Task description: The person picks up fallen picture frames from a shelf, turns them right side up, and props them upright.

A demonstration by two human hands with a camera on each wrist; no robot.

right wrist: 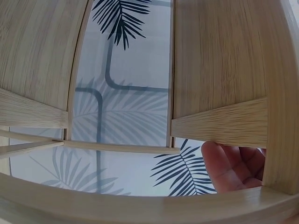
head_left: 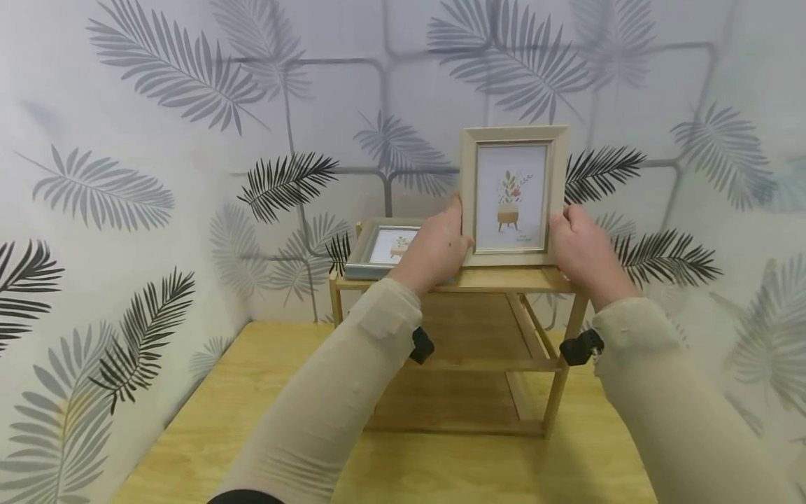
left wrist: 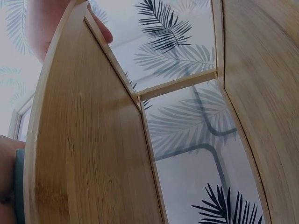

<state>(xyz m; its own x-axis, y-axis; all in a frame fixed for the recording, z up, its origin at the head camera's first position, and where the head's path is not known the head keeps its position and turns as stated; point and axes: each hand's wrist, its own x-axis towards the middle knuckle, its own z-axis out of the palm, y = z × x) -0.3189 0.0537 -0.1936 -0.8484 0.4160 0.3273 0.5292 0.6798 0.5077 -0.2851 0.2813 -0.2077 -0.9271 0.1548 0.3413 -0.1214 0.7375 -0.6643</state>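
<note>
A cream picture frame (head_left: 513,199) with a potted-plant print stands upright on the top of a small wooden shelf rack (head_left: 497,280). My left hand (head_left: 441,241) holds its left side, the thumb near the front face. At the lower right side, my right hand (head_left: 582,248) grips the other edge. A second picture frame (head_left: 380,241), with a similar print, lies flat on the rack's left end, partly covered by my left hand. Fingers of my right hand (right wrist: 229,168) show past the rack's end bar in the right wrist view.
Below the top are two lower shelves (head_left: 472,329) of the rack, which stands on a yellow wood-grain surface (head_left: 252,392). A leaf-patterned wall (head_left: 378,91) rises close behind. Rack boards (left wrist: 88,130) fill much of the left wrist view.
</note>
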